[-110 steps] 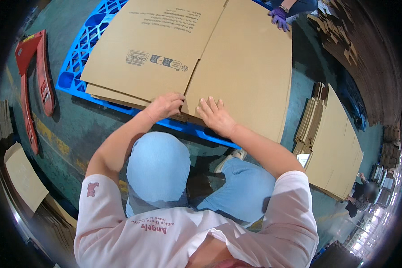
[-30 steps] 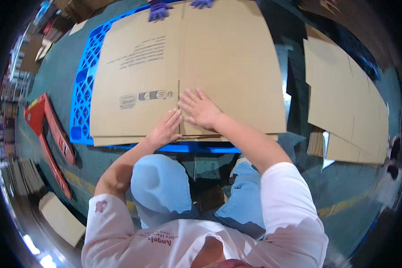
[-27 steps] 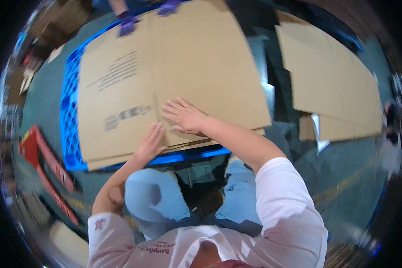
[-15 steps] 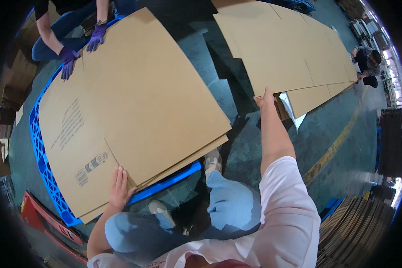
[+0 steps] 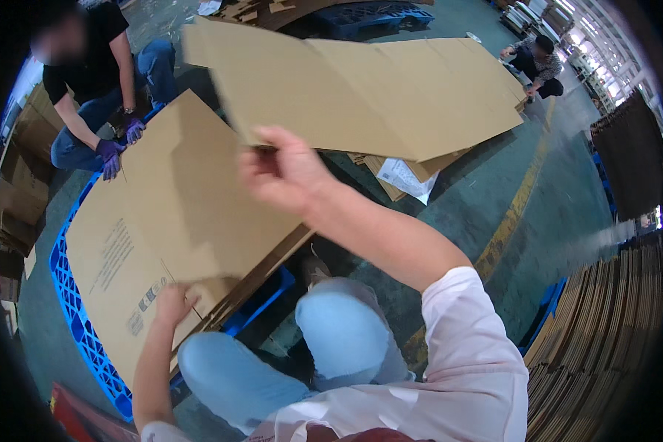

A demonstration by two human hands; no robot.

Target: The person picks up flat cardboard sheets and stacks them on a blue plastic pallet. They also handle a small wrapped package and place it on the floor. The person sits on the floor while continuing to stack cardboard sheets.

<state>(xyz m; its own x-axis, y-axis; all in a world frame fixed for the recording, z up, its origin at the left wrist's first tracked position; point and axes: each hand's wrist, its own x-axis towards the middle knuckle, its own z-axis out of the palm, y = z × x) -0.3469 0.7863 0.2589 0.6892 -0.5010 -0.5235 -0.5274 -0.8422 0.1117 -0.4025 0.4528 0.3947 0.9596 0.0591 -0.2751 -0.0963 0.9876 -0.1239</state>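
Observation:
My right hand (image 5: 287,173) is closed on the near corner of a large brown cardboard sheet (image 5: 398,96). The sheet is lifted and bent along its creases, its far right part low over the floor. My left hand (image 5: 173,303) rests on the near edge of a flat stack of cardboard sheets (image 5: 177,199); its fingers are partly bent, apart, with nothing visible in them. Printed marks show on the top sheet beside it. The stack lies on a blue plastic pallet (image 5: 74,298). Across from me, a person's two purple-gloved hands (image 5: 121,147) touch the stack's far left edge.
Under the raised sheet lie more cardboard pieces and a white printed paper (image 5: 409,179). Another person (image 5: 541,66) crouches at its far end. Upright bundles of cardboard (image 5: 597,324) stand at the lower right. A yellow floor line (image 5: 519,202) runs on the right.
My right hand has pulled the sheet's corner up and left, over the stack. My left hand has shifted slightly left with its fingers more bent. My view has tilted upward.

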